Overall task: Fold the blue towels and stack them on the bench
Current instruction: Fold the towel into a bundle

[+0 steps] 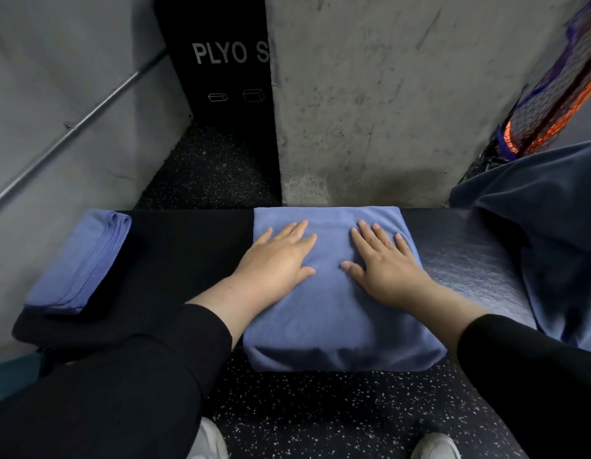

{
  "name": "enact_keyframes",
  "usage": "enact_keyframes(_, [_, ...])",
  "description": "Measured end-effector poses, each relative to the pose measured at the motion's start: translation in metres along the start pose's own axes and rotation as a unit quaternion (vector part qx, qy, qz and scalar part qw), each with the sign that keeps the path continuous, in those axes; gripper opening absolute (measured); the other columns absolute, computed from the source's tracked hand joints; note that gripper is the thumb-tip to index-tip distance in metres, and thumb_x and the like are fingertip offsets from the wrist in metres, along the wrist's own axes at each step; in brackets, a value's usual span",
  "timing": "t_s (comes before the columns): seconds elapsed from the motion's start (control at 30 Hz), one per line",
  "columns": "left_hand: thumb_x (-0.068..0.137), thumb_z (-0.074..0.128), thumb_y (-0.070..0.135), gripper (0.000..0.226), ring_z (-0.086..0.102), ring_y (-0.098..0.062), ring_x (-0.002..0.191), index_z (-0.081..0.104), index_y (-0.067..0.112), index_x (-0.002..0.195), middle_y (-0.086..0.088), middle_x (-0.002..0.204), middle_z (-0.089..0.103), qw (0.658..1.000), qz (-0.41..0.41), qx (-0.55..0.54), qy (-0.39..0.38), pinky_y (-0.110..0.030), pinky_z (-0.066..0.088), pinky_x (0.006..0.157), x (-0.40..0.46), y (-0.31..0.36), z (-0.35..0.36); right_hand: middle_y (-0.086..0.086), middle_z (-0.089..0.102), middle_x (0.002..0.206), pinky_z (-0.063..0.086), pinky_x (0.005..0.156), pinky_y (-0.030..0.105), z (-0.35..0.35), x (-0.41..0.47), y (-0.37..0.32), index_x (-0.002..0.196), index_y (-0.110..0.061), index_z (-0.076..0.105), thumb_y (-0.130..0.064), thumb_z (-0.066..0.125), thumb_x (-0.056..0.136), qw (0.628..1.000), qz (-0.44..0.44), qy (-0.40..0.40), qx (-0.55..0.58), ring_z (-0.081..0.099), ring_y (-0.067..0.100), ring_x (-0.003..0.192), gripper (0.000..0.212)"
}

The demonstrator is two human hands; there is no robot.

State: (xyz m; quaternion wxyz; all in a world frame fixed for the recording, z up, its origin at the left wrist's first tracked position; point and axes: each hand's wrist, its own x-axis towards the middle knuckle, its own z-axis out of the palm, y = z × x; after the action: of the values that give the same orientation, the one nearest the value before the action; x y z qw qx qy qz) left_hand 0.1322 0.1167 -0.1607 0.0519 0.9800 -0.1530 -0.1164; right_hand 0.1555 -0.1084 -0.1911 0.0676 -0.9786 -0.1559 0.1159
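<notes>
- Bench (194, 246): black padded top, runs left to right across the middle of the head view; used as reference for everything below.
- Folded blue towel (337, 313): lies on the bench at its centre, covers the full depth of the pad, near edge hangs slightly over the bench front.
- Left hand (277, 260): flat on the left half of that towel, fingers straight and spread, palm down, grasping nothing.
- Right hand (383, 263): flat on the right half of the same towel, fingers straight and spread, thumb pointing inward, no grasp either.
- Both hands apart from each other, a strip of towel showing between the thumbs.
- Towel stack (79, 260): folded blue towels at the bench's left end, layered edges visible on the side facing centre, well apart from the pressed towel.
- Unfolded dark blue cloth (552, 246): bunched at the bench's right end, draped over the pad and down the front.
- Black sleeves (148, 376) on both forearms.
- Behind the bench: concrete wall (386, 94), black panel lettered "PLYO S" (227, 54).
- Below the bench front: speckled floor (320, 415), tips of white shoes (433, 447).
</notes>
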Motion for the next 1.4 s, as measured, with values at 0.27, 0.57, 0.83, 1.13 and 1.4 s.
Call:
enact_keyframes(0.27, [0.101, 0.038, 0.061, 0.078, -0.008, -0.009, 0.155, 0.002, 0.029, 0.162, 0.011, 0.169, -0.009, 0.992, 0.031, 0.027, -0.117, -0.047, 0.005, 0.126, -0.015, -0.014, 0.001, 0.0, 0.011, 0.168, 0.002, 0.126, 0.044, -0.004, 0.002, 0.005, 0.159, -0.022, 0.021, -0.055, 0.042, 0.1, 0.994, -0.025, 0.071, 0.084, 0.005, 0.017, 0.155, 0.071])
enact_keyframes(0.57, [0.102, 0.044, 0.055, 0.071, -0.004, -0.015, 0.156, 0.016, 0.029, 0.161, 0.0, 0.17, -0.001, 1.0, -0.014, 0.016, 0.012, -0.05, 0.001, 0.125, 0.003, -0.018, 0.008, 0.002, 0.054, 0.125, 0.05, 0.093, 0.048, -0.008, -0.034, 0.0, 0.127, -0.02, 0.06, -0.058, 0.043, 0.092, 0.988, -0.112, 0.096, 0.052, 0.058, 0.029, 0.111, 0.055])
enact_keyframes(0.83, [0.093, 0.052, 0.066, 0.064, 0.014, -0.011, 0.154, 0.039, 0.042, 0.151, 0.014, 0.166, 0.021, 0.997, 0.07, 0.004, -0.034, -0.046, 0.013, 0.123, -0.019, -0.017, 0.005, -0.007, 0.003, 0.168, 0.001, 0.126, 0.041, 0.009, -0.029, 0.009, 0.16, -0.028, 0.014, -0.072, 0.0, 0.084, 0.995, -0.092, 0.015, -0.015, 0.0, 0.015, 0.155, 0.09])
enact_keyframes(1.13, [0.095, 0.062, 0.05, 0.033, 0.053, -0.011, 0.121, 0.05, 0.029, 0.117, 0.007, 0.135, 0.059, 0.998, 0.029, -0.044, 0.042, -0.042, 0.025, 0.118, -0.028, -0.021, 0.007, -0.002, 0.048, 0.146, 0.03, 0.114, 0.045, 0.0, -0.028, 0.017, 0.135, -0.019, 0.055, -0.047, 0.047, 0.1, 0.985, -0.14, 0.085, 0.053, 0.048, 0.024, 0.133, 0.046])
enact_keyframes(1.4, [0.092, 0.056, 0.062, 0.033, 0.045, -0.005, 0.11, 0.059, 0.035, 0.11, 0.016, 0.113, 0.047, 0.991, 0.13, 0.003, 0.039, -0.032, 0.034, 0.1, -0.085, -0.023, 0.013, -0.01, 0.055, 0.109, 0.051, 0.087, 0.042, -0.013, -0.087, 0.038, 0.097, -0.028, 0.062, -0.066, 0.049, 0.088, 0.977, -0.202, 0.046, 0.051, 0.057, 0.015, 0.098, 0.041])
